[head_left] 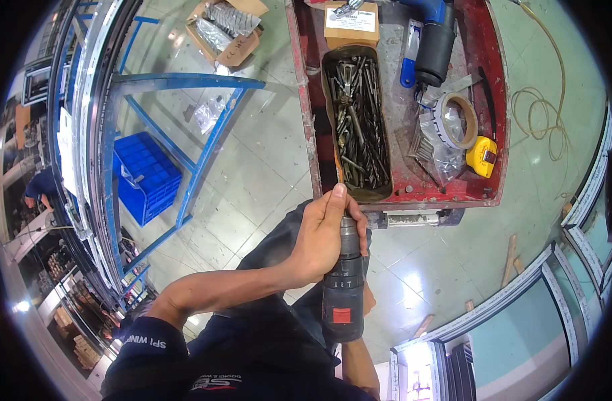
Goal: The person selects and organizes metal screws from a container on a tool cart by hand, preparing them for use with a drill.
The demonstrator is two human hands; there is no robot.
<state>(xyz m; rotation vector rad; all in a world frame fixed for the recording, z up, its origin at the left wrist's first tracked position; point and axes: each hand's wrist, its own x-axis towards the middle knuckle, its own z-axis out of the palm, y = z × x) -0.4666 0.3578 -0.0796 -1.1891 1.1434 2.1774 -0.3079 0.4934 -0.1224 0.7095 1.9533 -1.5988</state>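
Observation:
A black cordless drill (pixel 343 301) with a red patch on its back is upright in front of my body, chuck end toward the red toolbox. My left hand (pixel 323 230) is closed around the drill's chuck (pixel 349 237), thumb laid along the front. Under the drill body, my right hand (pixel 369 299) is mostly hidden, with only a bit of it showing beside the grip. Whether a bit sits in the chuck is covered by my fingers. Just beyond my fingertips is a long tin (pixel 384 190) full of drill bits (pixel 359 127).
The red toolbox (pixel 500 113) also holds a blue and black power tool (pixel 434 53), a tape roll (pixel 471 120), a yellow tape measure (pixel 482 157) and a small carton (pixel 351 30). To the left are a blue metal stand (pixel 192 81), a blue crate (pixel 145 174) and an open cardboard box (pixel 242 50).

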